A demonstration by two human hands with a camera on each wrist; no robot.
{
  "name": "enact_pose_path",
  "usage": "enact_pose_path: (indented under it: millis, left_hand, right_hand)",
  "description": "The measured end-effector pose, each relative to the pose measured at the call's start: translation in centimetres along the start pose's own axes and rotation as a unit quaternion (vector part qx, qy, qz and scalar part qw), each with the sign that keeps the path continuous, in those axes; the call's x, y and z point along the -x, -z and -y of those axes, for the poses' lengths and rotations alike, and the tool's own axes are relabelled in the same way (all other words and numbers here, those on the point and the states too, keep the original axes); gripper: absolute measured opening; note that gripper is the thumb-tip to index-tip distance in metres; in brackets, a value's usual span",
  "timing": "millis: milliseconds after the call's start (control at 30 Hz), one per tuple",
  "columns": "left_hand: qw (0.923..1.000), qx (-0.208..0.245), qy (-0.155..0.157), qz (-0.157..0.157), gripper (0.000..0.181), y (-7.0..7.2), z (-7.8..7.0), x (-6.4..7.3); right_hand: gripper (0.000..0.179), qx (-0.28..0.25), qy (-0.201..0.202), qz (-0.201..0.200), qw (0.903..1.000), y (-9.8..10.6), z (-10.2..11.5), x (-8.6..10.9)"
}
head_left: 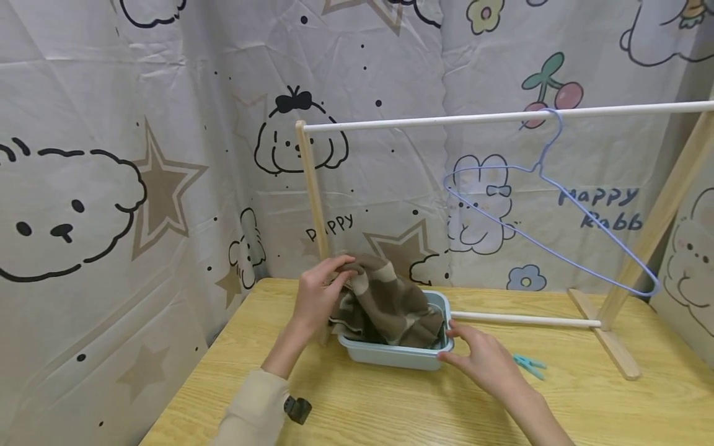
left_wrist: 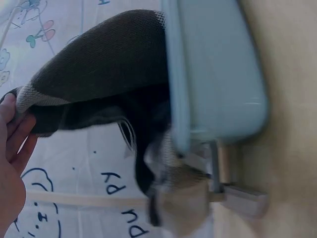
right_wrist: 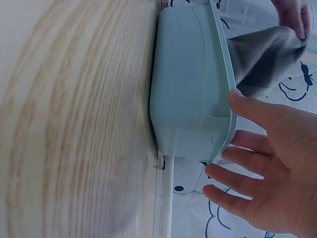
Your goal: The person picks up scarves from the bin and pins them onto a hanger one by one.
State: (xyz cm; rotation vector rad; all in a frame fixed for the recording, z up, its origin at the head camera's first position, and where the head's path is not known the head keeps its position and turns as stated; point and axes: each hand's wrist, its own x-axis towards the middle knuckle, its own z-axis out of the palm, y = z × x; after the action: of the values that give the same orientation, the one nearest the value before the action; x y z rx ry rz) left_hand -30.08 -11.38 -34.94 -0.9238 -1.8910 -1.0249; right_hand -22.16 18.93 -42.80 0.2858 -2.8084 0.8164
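Observation:
My left hand [head_left: 318, 291] pinches a brown and cream checked cloth [head_left: 390, 303] by a raised fold. The lower part of the cloth lies in a pale blue plastic basin [head_left: 390, 354], with some of it hanging over the left end. In the left wrist view the cloth [left_wrist: 109, 54] stretches from the fingertips up out of the basin [left_wrist: 218, 74]. My right hand [head_left: 482, 359] holds the basin's near right corner, thumb on the front rim and fingers at the right end. The right wrist view shows the thumb [right_wrist: 240, 99] pressed to the rim.
Behind the basin stands a rack with a white top rail [head_left: 413, 122] and wooden legs. A blue hanger [head_left: 591, 217] hangs from the rail. On the wooden table [head_left: 357, 412], a turquoise clothespin [head_left: 530, 365] lies right of my right hand. A patterned curtain [head_left: 184, 322] surrounds the table.

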Motion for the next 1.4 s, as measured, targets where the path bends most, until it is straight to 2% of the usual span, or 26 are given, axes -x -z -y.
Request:
enact_pose_path:
  millis: [100, 233, 400, 500, 700, 967, 1100, 1267, 1400]
  left_hand:
    - [0.9998, -0.008, -0.013, -0.015, 0.018, 0.0, -0.3, -1.5]
    - [0.9995, -0.013, -0.007, -0.029, 0.016, 0.2, -0.7, -3.2]
    - [0.9967, 0.001, 0.004, -0.081, 0.016, 0.6, -1.1, -5.2]
    - [0.9942, 0.009, 0.007, -0.107, 0.018, 1.1, -1.6, -6.6]
    - [0.9903, 0.028, 0.025, -0.134, 0.019, 2.2, -2.8, -9.6]
    - [0.9829, 0.043, 0.017, -0.178, 0.02, 4.2, -4.4, -13.2]
    - [0.9759, 0.064, 0.027, -0.207, 0.02, 5.2, -5.3, -14.9]
    - [0.9628, 0.096, 0.038, -0.25, 0.02, 6.6, -6.0, -17.1]
    - [0.9515, 0.103, 0.064, -0.283, 0.017, 8.2, -6.4, -18.5]
  right_hand:
    - [0.052, -0.002, -0.003, 0.001, 1.0, 0.0, 0.1, 0.1]
    - [0.052, -0.003, -0.005, 0.001, 1.0, 0.0, 0.2, 0.1]
    - [0.054, -0.005, -0.004, 0.002, 1.0, 0.0, 0.4, 0.1]
    - [0.056, -0.005, -0.003, 0.0, 1.0, 0.0, 0.4, 0.0]
    - [0.062, -0.002, -0.007, -0.005, 1.0, 0.0, 0.4, 0.0]
    - [0.051, 0.001, 0.003, -0.015, 0.9999, -0.1, 0.2, 0.1]
    - [0.05, 0.001, 0.007, -0.023, 0.9997, -0.2, 0.1, 0.3]
    - [0.051, 0.001, 0.005, -0.024, 0.9997, -0.4, 0.1, 0.4]
    - [0.051, 0.003, 0.001, -0.02, 0.9998, -0.6, 0.1, 0.3]
